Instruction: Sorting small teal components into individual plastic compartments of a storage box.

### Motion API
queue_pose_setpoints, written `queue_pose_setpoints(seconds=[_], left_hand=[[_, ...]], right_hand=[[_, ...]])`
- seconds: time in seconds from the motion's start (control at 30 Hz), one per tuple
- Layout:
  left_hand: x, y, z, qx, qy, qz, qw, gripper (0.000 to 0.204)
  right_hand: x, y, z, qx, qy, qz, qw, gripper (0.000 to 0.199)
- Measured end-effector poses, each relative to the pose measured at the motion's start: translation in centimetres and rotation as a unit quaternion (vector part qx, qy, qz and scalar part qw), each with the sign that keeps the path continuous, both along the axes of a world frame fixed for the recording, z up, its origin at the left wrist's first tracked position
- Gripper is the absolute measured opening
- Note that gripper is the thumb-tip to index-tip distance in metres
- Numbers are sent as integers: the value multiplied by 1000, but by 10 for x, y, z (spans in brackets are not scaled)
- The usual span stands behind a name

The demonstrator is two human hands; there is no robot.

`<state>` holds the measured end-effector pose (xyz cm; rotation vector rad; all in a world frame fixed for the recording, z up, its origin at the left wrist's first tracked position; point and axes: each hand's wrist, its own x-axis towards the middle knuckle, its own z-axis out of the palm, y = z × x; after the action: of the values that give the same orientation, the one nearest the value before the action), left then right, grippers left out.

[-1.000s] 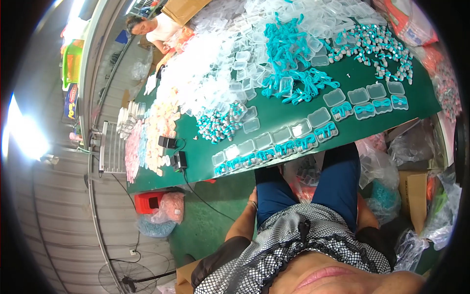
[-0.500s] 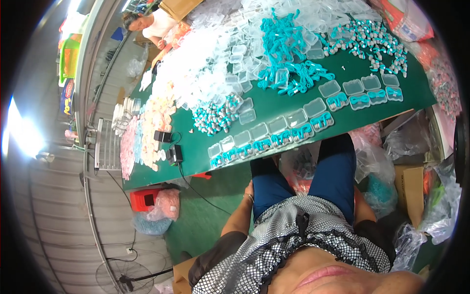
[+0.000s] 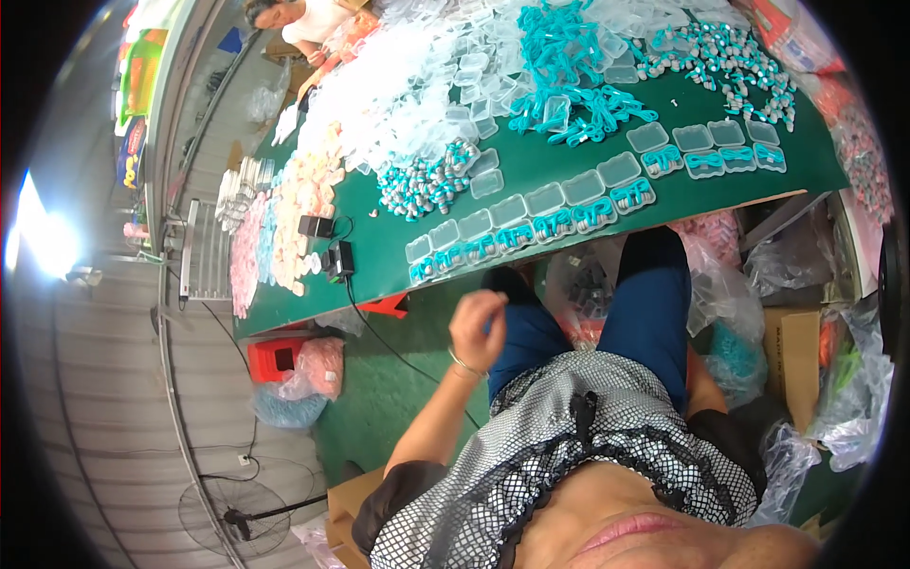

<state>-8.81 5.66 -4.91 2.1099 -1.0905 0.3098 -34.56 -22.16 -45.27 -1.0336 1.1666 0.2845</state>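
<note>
My left hand [image 3: 477, 330] is raised over my left thigh, just short of the table's front edge. Its fingers are loosely curled, and nothing shows in them. Of my right arm only the forearm [image 3: 703, 387] appears, beside my right thigh; the hand is hidden. Nearest my left hand, a row of lidded clear plastic cases [image 3: 513, 235] lies along the table edge, lids up, with teal cords and grey-and-teal pieces inside. Farther right is a shorter row of similar filled cases [image 3: 703, 165].
On the green table [image 3: 379, 308] lie a pile of grey-and-teal pieces [image 3: 424, 180], bundled teal cords [image 3: 592, 112], heaped clear cases [image 3: 417, 85] and black adapters [image 3: 337, 260]. A co-worker [image 3: 318, 24] is at the far left. Bags and a cardboard box [image 3: 794, 360] stand at right.
My left hand has risen from beside my left thigh to above it, its fingers now curled. The view has shifted slightly. The rows of cases look the same.
</note>
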Motion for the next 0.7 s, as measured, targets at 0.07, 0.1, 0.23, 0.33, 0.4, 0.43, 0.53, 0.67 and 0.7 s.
queue_pose_setpoints(seconds=[0.07, 0.1, 0.23, 0.33, 0.4, 0.43, 0.53, 0.67, 0.7], left_hand=[[29, -14, 29, 15, -66, 69, 995, 21], [52, -12, 36, 25, -86, 99, 991, 19], [131, -7, 47, 70, -41, 177, 981, 15], [165, -8, 38, 241, -5, 259, 935, 21], [173, -12, 32, 293, 38, 280, 913, 25], [173, -15, 31, 290, 38, 293, 911, 24], [181, -16, 32, 259, 85, 286, 919, 23], [188, -9, 30, 228, 82, 286, 927, 21], [188, -9, 30, 227, 83, 285, 928, 21]], right_hand=[[-7, -1, -2, -3, 3, 9, 1000, 12], [-4, -2, -1, -4, 0, 16, 1000, 12], [11, -2, 4, -6, -13, 30, 999, 12], [13, -1, 5, -5, -16, 29, 999, 12], [11, 0, 5, -4, -16, 28, 999, 12], [10, 0, 4, -3, -15, 27, 1000, 12], [12, -1, 4, -2, -14, 32, 999, 12], [27, 0, 9, -3, -21, 46, 999, 11], [29, 0, 8, -4, -21, 48, 999, 11]])
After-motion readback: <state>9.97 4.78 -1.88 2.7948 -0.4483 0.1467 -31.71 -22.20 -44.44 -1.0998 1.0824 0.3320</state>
